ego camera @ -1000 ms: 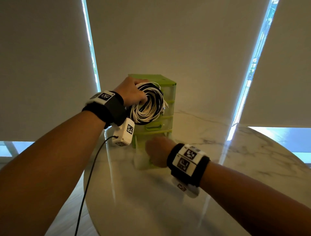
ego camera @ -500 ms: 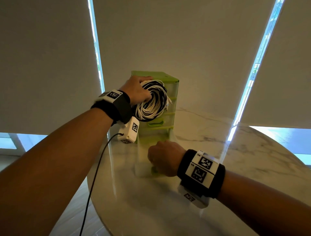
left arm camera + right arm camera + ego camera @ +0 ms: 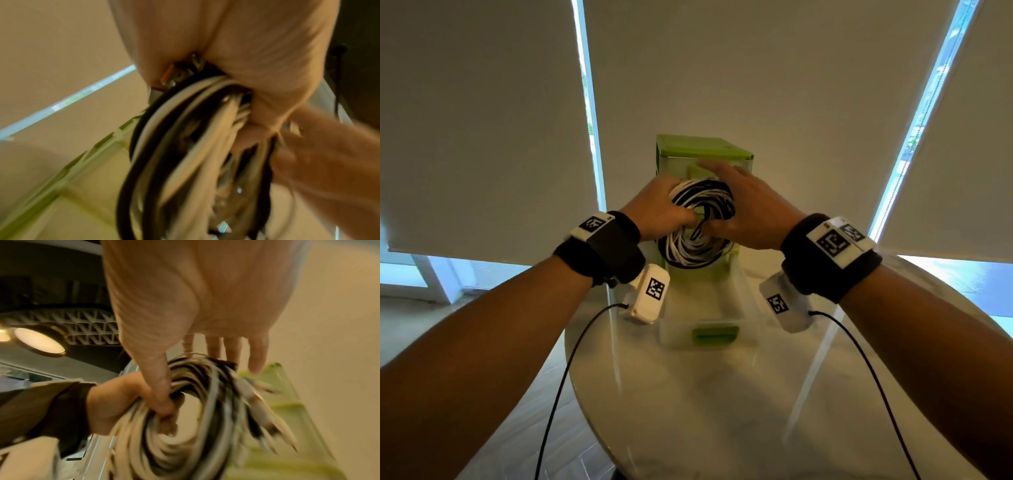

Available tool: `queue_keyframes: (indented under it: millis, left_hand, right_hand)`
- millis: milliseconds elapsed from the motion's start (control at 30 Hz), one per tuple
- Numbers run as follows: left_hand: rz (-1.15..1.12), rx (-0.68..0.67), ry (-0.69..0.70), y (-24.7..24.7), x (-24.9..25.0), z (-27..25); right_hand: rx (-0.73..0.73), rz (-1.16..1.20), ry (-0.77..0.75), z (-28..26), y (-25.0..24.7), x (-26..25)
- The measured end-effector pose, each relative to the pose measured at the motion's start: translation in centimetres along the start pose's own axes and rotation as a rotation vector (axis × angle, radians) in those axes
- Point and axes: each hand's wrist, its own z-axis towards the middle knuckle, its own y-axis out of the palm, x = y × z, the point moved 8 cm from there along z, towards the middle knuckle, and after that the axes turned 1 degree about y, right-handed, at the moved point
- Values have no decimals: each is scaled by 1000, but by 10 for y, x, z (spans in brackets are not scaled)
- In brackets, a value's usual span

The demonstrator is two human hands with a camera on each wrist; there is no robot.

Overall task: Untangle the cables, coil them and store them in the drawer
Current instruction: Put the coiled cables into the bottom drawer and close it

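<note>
A coil of black and white cables [image 3: 698,236] hangs in front of the green drawer unit [image 3: 702,150]. My left hand [image 3: 657,212] grips the coil's left side, fingers wrapped round the strands [image 3: 185,154]. My right hand [image 3: 750,212] holds the right side. Its thumb [image 3: 162,395] hooks into the coil's hole, and its fingers [image 3: 255,353] lie straight over the top of the coil [image 3: 185,426]. Below the coil, the clear bottom drawer [image 3: 750,308] with a green handle [image 3: 715,334] stands pulled out on the table.
The drawer unit stands at the far side of a round white marble table [image 3: 722,411]. Pale roller blinds [image 3: 482,120] hang behind it. Black leads [image 3: 565,377] run down from both wrist cameras. A wooden floor [image 3: 517,445] shows at the lower left.
My right hand has left the bottom drawer, which now stands pulled out, and risen to take the coil's right side. The coil has come down in front of the unit.
</note>
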Motion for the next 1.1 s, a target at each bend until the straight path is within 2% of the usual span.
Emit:
queue_keyframes:
  millis: [100, 167, 233, 400, 567, 667, 900, 1000, 1100]
  left_hand:
    - [-101, -17, -31, -3, -9, -11]
    - [-187, -30, -43, 0, -14, -16]
    - [-267, -48, -82, 6, -23, -21]
    - [-474, -26, -278, 24, -62, -32]
    - [-319, -21, -364, 38, -81, -36]
    - [-216, -63, -381, 45, -86, -37]
    - [13, -201, -414, 53, -92, -31]
    - [104, -229, -427, 50, -98, -29]
    - [220, -226, -426, 46, -98, -27]
  right_hand:
    - [59, 213, -39, -5, 12, 11]
    - [135, 410, -27, -12, 23, 16]
    - [139, 547, -3, -15, 37, 18]
    - [-25, 478, 53, -2, 61, 24]
    - [-182, 361, 190, 3, 82, 45]
    - [-272, 446, 316, 2, 95, 57]
    - [-365, 549, 466, 1, 104, 76]
    - [-407, 594, 576, -2, 112, 88]
    - [-454, 560, 604, -1, 118, 89]
